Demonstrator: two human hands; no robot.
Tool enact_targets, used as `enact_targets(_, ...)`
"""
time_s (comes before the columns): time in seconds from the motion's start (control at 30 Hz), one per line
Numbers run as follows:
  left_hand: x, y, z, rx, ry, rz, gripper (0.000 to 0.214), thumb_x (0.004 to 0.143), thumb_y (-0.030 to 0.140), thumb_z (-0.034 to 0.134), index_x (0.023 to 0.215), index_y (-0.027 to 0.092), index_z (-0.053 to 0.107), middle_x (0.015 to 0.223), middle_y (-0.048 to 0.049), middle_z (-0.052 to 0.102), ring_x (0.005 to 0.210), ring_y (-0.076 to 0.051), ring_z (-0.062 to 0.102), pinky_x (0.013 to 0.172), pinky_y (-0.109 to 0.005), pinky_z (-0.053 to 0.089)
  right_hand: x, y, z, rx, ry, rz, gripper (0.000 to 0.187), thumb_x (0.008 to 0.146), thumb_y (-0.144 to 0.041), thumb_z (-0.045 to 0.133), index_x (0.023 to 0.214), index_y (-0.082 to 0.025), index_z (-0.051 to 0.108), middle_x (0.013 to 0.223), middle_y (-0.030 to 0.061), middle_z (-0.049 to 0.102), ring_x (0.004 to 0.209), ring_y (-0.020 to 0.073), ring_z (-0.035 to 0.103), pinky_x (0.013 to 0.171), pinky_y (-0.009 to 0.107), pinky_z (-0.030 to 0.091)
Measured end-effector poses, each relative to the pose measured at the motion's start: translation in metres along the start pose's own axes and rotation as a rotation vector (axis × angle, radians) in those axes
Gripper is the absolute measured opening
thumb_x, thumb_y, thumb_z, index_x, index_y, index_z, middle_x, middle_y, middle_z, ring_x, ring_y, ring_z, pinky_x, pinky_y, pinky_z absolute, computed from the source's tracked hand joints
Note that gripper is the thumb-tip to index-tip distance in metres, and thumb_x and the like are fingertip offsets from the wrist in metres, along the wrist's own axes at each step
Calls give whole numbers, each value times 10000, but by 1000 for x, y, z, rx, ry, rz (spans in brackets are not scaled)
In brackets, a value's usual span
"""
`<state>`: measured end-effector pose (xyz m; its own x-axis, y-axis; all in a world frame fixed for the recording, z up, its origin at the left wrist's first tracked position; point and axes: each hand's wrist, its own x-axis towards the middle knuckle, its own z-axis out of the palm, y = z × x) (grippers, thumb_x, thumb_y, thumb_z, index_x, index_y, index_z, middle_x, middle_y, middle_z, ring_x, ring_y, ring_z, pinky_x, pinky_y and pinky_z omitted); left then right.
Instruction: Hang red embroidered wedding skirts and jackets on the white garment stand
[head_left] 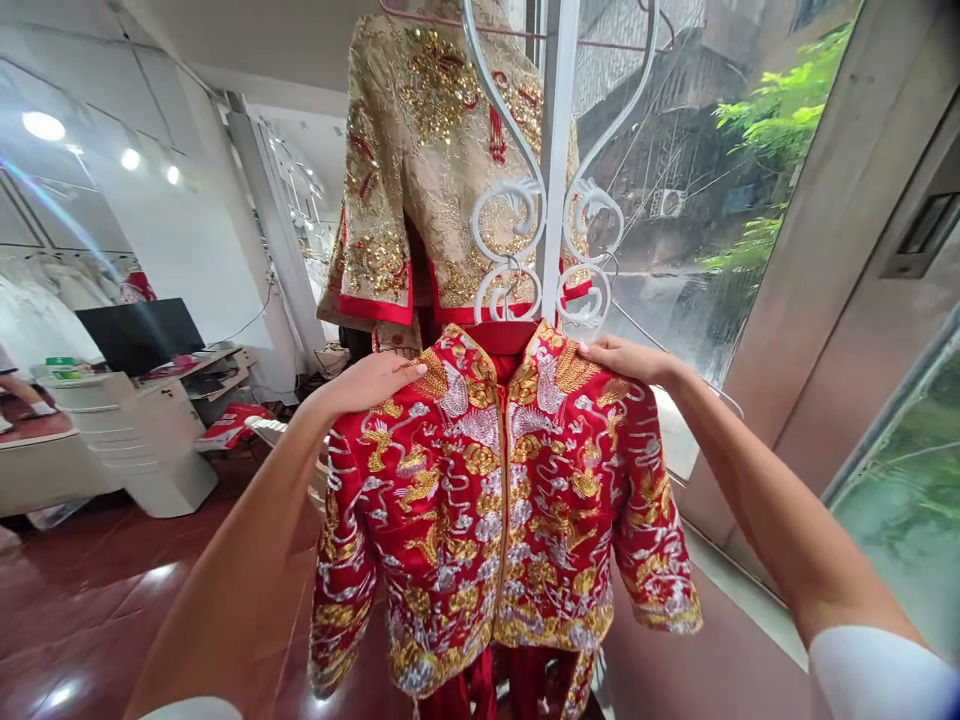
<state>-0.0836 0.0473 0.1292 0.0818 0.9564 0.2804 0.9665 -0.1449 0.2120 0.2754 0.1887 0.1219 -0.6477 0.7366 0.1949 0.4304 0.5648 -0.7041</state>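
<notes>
A red jacket (442, 500), thick with gold and silver embroidery, hangs upright at the front of a white metal rack (556, 170), its front edges meeting down the middle. A hanger hook (508, 298) rises from its collar to the rack's scrollwork. The left hand (375, 380) lies on the jacket's shoulder at the picture's left, the right hand (626, 357) on the opposite shoulder. The fingers of both touch the cloth from above; whether they pinch it I cannot tell, since the undersides are hidden. Dark red cloth (531, 685) shows below the jacket's hem.

Behind and above hangs a beige garment (442, 200) with gold sequins and red trim, next to a large window (667, 240).

Across the room, at the picture's left, stands a white counter (120, 425) with grooved, drawer-like front panels; what is inside them does not show. On top are a black monitor (141, 335) and, near it, a small green-and-white box (61, 366), its contents out of sight. Open shelves (229, 372) beside the monitor hold dark items too small to name. A red-and-white bundle (234, 426), perhaps a bag, lies just beside the counter. Farther back, white garments (52, 300) hang in a row.
</notes>
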Motion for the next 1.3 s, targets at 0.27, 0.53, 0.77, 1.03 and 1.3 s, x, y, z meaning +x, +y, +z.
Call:
enact_targets(0.27,-14,9,32,147,244,-200,663,807,693,303,939,143,650,821,-107,676,736,-253,632,652,-311,456,-12,9,28,-392,378,-39,515,791,-657,448,612,-177,502,584,16,545,537,123,443,519,254,288)
enact_targets(0.53,-4,50,-7,408,452,-193,693,848,677,235,956,130,645,842,-158,680,800,-292,643,660,-327,443,-35,-25,15,-588,833,38,508,823,-642,392,593,-194,464,596,26,536,524,124,379,518,256,207)
enact_targets(0.77,-89,63,70,316,198,-202,576,884,607,283,964,163,641,758,-88,687,690,-230,650,611,-286,441,-133,18,90,-541,699,108,501,828,-642,381,574,-212,418,533,18,535,510,155,459,508,256,260)
enact_targets(1.03,-151,35,240,174,-205,-321,432,921,477,338,1058,177,617,955,-105,707,899,-260,669,681,-295,463,-194,114,212,-581,309,417,426,904,-557,287,682,-246,476,728,36,662,708,243,622,570,291,336)
enact_targets(1.3,-126,11,276,66,-224,-331,484,910,529,304,959,168,623,906,-110,698,873,-241,660,665,-272,436,-162,128,217,-657,208,503,473,916,-569,248,749,-229,531,787,59,674,725,233,634,533,268,310)
